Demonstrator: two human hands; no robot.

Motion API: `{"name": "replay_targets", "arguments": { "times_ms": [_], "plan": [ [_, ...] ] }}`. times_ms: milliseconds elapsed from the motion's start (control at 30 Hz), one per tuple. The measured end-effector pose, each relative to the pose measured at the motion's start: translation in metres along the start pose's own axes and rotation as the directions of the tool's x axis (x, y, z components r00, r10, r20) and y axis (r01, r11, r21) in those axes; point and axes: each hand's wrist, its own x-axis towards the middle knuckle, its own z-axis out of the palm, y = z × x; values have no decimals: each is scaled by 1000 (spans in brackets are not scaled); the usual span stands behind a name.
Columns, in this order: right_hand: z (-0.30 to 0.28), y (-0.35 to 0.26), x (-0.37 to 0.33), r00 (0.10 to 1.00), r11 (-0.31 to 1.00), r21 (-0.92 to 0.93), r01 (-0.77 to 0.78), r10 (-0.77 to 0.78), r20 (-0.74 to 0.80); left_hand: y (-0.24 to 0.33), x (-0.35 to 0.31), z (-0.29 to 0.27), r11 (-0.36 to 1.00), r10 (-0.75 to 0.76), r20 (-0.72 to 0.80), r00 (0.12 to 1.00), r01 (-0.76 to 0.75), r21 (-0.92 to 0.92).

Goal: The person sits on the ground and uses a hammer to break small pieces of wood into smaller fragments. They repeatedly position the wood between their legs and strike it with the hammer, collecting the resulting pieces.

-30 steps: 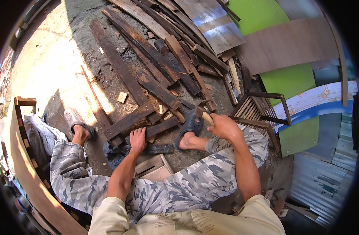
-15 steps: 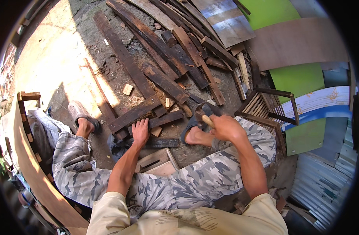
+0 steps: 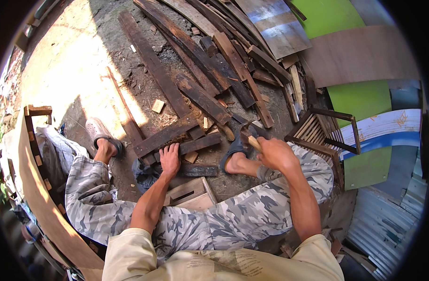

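Note:
My right hand [image 3: 276, 153] is closed round the wooden handle of a claw hammer [image 3: 245, 133]. The hammer's dark head is held in the air above my right foot, apart from the boards. Fingers stretched out, my left hand [image 3: 170, 158] lies at the edge of a dark wooden board [image 3: 165, 136] with nail marks along it. That board lies across the ends of a long plank [image 3: 153, 70] and a narrower plank [image 3: 126, 119], forming a frame-like shape. Beside my left hand is a short dark board [image 3: 200, 143]. My left thumb is hard to make out.
Weathered planks [image 3: 186, 47] are piled ahead. A slatted wooden piece [image 3: 317, 131] stands by my right knee, near green panels [image 3: 359, 100] and corrugated metal sheet [image 3: 378, 229]. A wooden box-like piece [image 3: 191, 194] lies between my legs. A curved board [image 3: 41, 196] stands at left.
The whole view has shifted slightly, so everything sits a little further right. Both hands and the hammer keep nearly the same places relative to the boards.

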Motion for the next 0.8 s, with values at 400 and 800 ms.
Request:
{"name": "replay_targets", "arguments": {
  "times_ms": [400,800],
  "plan": [
    [-4,-18,7,1000,998,-66,23,-22,12,8,28,-3,986,-165,345,924,143,87],
    [16,-12,16,998,995,-75,58,-55,43,15,-58,39,878,404,47,914,-402,260]
  ]
}}
